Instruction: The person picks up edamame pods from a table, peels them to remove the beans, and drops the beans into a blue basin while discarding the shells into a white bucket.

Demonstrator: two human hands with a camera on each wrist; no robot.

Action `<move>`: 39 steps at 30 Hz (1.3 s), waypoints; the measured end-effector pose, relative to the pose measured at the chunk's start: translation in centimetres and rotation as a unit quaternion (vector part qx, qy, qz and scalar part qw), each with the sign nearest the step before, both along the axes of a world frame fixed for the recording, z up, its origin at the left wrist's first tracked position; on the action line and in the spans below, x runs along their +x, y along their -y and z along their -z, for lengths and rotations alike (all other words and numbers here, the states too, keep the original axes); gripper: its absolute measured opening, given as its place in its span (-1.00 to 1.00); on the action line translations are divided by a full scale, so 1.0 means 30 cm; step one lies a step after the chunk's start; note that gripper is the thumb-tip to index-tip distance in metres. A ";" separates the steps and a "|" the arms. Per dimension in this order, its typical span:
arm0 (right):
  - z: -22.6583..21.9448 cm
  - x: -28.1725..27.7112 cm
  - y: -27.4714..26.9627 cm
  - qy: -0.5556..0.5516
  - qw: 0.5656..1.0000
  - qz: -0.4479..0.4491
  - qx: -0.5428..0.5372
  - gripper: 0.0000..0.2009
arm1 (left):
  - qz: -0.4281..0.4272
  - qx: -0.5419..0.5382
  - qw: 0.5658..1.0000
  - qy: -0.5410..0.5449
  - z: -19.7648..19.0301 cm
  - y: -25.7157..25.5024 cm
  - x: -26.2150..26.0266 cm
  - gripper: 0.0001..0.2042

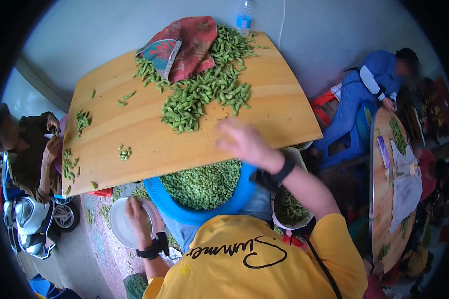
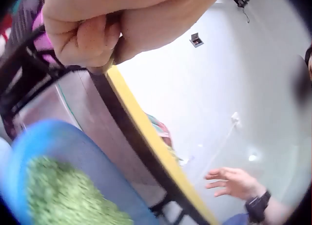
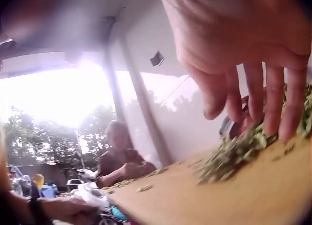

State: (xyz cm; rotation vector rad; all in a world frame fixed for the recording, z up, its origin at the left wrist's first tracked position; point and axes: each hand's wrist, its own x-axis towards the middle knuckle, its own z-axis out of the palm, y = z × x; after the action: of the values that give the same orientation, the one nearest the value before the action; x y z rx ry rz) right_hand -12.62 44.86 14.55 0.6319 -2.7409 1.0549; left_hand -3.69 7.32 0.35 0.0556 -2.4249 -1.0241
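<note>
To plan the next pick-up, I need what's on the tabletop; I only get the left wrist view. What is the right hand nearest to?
Observer: The right hand, fingers apart, hovers just on the wearer's side of a heap of green pods on the table.

Operator: I see a bit of cloth past the table edge. What is under it?

Observer: In the head view, the cloth lies on the far part of the heap; the nearer part is uncovered.

Operator: Anything lying apart from the heap?

Observer: Yes, a small cluster of green pieces sits to the left, well away from the heap.
</note>
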 end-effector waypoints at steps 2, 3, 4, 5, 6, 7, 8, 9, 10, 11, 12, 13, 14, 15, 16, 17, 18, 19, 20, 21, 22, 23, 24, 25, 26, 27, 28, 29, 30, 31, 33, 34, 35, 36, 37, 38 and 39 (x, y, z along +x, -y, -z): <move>-0.052 -0.179 -0.060 -0.009 0.994 0.076 0.074 -0.69 | -0.123 0.206 0.952 0.192 -0.121 0.050 0.032 -0.76; -0.050 -0.286 -0.088 -0.027 0.989 0.098 0.106 -0.66 | -0.141 0.134 0.969 0.156 -0.060 0.120 0.045 -0.72; -0.028 -0.388 -0.111 -0.046 0.982 0.120 0.136 -0.63 | -0.140 0.085 0.976 0.141 0.016 0.214 0.062 -0.74; -0.013 -0.473 -0.119 -0.050 0.982 0.120 0.135 -0.63 | -0.152 0.027 0.975 0.159 0.054 0.276 0.080 -0.76; 0.005 -0.551 -0.113 0.014 0.979 0.126 0.158 -0.60 | -0.164 -0.032 0.970 0.177 0.082 0.324 0.098 -0.78; 0.032 -0.623 -0.100 0.079 0.972 0.131 0.179 -0.57 | -0.166 -0.032 0.970 0.174 0.114 0.368 0.117 -0.78; 0.071 -0.694 -0.080 0.087 0.969 0.099 0.210 -0.53 | -0.188 -0.058 0.960 0.199 0.144 0.405 0.133 -0.77; 0.071 -0.704 -0.043 0.085 0.963 0.067 0.245 -0.54 | -0.211 -0.083 0.947 0.226 0.157 0.423 0.140 -0.75; 0.082 -0.686 -0.012 0.085 0.956 0.034 0.279 -0.55 | -0.214 -0.084 0.947 0.226 0.152 0.426 0.146 -0.75; 0.026 -0.587 0.026 0.069 0.960 0.083 0.258 -0.62 | -0.226 -0.086 0.937 0.251 0.146 0.426 0.157 -0.74; 0.039 -0.560 0.029 0.073 0.960 0.082 0.259 -0.62 | -0.235 -0.089 0.927 0.278 0.135 0.420 0.170 -0.71; 0.050 -0.539 0.023 0.015 0.967 0.058 0.249 -0.67 | -0.234 -0.089 0.926 0.282 0.104 0.397 0.170 -0.71; 0.057 -0.517 0.016 -0.046 0.969 0.034 0.239 -0.72 | -0.260 -0.115 0.899 0.332 0.071 0.373 0.161 -0.67; 0.066 -0.486 0.012 -0.070 0.970 0.027 0.231 -0.79 | -0.283 -0.141 0.869 0.381 0.055 0.357 0.154 -0.61; 0.075 -0.451 0.006 -0.095 0.970 0.020 0.223 -0.86 | -0.282 -0.139 0.869 0.382 0.079 0.379 0.155 -0.61; 0.098 -0.416 -0.009 -0.111 0.973 -0.005 0.201 -0.86 | -0.285 -0.152 0.870 0.374 0.112 0.409 0.152 -0.60; 0.120 -0.381 -0.024 -0.127 0.975 -0.031 0.179 -0.86 | -0.288 -0.164 0.870 0.366 0.146 0.434 0.158 -0.59; 0.126 -0.345 -0.032 -0.126 0.975 -0.031 0.180 -0.86 | -0.301 -0.158 0.844 0.414 0.074 0.378 0.138 -0.59; 0.129 -0.311 -0.039 -0.160 0.968 -0.041 0.189 -0.84 | -0.301 -0.158 0.844 0.415 0.055 0.364 0.128 -0.59; 0.115 -0.281 -0.036 -0.194 0.960 -0.050 0.197 -0.83 | -0.299 -0.173 0.846 0.406 0.044 0.356 0.122 -0.60; 0.098 -0.260 -0.033 -0.194 0.960 -0.051 0.198 -0.83 | -0.298 -0.188 0.848 0.396 0.035 0.350 0.117 -0.61; 0.077 -0.242 -0.033 -0.205 0.960 -0.043 0.185 -0.82 | -0.298 -0.187 0.848 0.397 0.026 0.344 0.111 -0.61; 0.048 -0.227 -0.031 -0.217 0.960 -0.034 0.172 -0.80 | -0.300 -0.193 0.853 0.382 0.017 0.339 0.105 -0.62; 0.030 -0.228 -0.033 -0.261 0.949 -0.022 0.175 -0.81 | -0.301 -0.198 0.858 0.366 0.010 0.335 0.102 -0.62; 0.011 -0.218 -0.034 -0.260 0.949 -0.022 0.176 -0.81 | -0.301 -0.198 0.858 0.366 0.005 0.334 0.102 -0.62; -0.009 -0.207 -0.036 -0.199 0.961 -0.018 0.189 -0.80 | -0.292 -0.202 0.862 0.361 -0.015 0.323 0.098 -0.62; -0.022 -0.201 -0.040 -0.139 0.970 -0.014 0.202 -0.78 | -0.283 -0.205 0.867 0.356 -0.038 0.311 0.091 -0.63; -0.026 -0.200 -0.043 -0.157 0.970 -0.015 0.185 -0.77 | -0.291 -0.214 0.869 0.338 -0.056 0.287 0.093 -0.66; -0.035 -0.200 -0.046 -0.157 0.970 -0.015 0.185 -0.77 | -0.292 -0.214 0.869 0.338 -0.071 0.277 0.087 -0.66; -0.045 -0.198 -0.050 -0.057 0.987 -0.024 0.145 -0.77 | -0.265 -0.212 0.895 0.290 -0.079 0.273 0.087 -0.68; -0.023 -0.195 -0.070 0.047 0.993 -0.033 0.104 -0.76 | -0.236 -0.210 0.917 0.244 -0.124 0.232 0.081 -0.71; 0.017 -0.200 -0.088 0.052 0.994 -0.060 0.081 -0.77 | -0.201 -0.173 0.947 0.181 -0.170 0.176 0.066 -0.73; 0.040 -0.203 -0.098 0.056 0.993 -0.086 0.058 -0.78 | -0.165 -0.134 0.970 0.117 -0.199 0.118 0.051 -0.75; 0.050 -0.182 -0.090 0.057 0.993 -0.086 0.059 -0.78 | -0.143 -0.152 0.976 0.055 -0.205 0.069 0.038 -0.77; 0.064 -0.143 -0.072 0.071 0.994 -0.058 0.064 -0.80 | -0.101 -0.082 0.991 0.025 -0.273 -0.029 0.025 -0.78; 0.071 -0.123 -0.062 0.084 0.994 -0.029 0.070 -0.83 | -0.057 -0.012 0.998 -0.006 -0.341 -0.133 0.010 -0.79; -0.031 -0.163 -0.060 0.195 0.977 -0.050 0.073 -0.86 | -0.020 0.082 0.996 -0.001 -0.351 -0.199 -0.006 -0.79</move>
State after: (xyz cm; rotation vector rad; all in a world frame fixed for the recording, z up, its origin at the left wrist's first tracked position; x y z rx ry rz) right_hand -17.51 46.65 15.48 0.6496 -3.1788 1.1086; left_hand -3.89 13.29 10.89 0.1579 -2.3249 -1.2015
